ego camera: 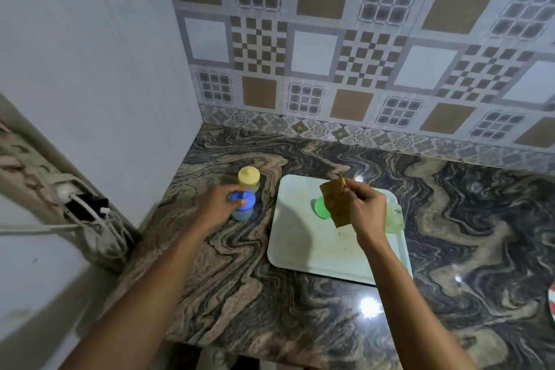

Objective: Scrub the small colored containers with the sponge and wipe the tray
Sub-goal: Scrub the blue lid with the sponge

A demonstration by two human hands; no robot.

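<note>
The left grip curls round the lid of the blue container, which stands upright on the marbled surface. Just beyond that grip, close against the blue one, stands the yellow container. The right grip pinches a brown sponge by its upper corner, held over the pale tray. Left of the right grip, partly behind the sponge, a green container sits on the tray. A translucent greenish container shows just right of that grip, partly hidden by it.
</note>
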